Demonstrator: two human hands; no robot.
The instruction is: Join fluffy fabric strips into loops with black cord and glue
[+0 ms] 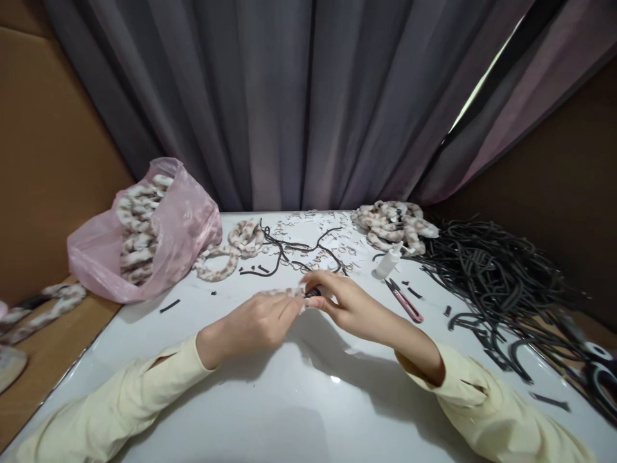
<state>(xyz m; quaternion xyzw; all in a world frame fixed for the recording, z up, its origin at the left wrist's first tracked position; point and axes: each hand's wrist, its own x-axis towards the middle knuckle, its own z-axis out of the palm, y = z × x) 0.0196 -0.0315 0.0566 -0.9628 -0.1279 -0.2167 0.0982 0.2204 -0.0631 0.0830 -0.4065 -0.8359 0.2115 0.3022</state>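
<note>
- The pink plastic bag (190, 212) stands at the left on the white table (231, 405); its mouth is open, and inside it there are many spotted furry coils (137, 235).
- The small white bottle (388, 261) is tilted, near the pink snips (405, 302); what it contains, I cannot tell.
- The left hand (263, 318) reaches in from the left, back of the hand upward, and its fingers are closed together on a furry strip (279, 292).
- The right hand (354, 308) comes from the other side, with the wrist bent; its thumb and forefinger pinch a dark piece (313, 292) at the end of this strip.
- The furry strip is therefore between both hands, above the middle of the table.
- Beyond the hands lie some black cords (278, 257), and a large heap of black tubes (496, 270) is at the right.
</note>
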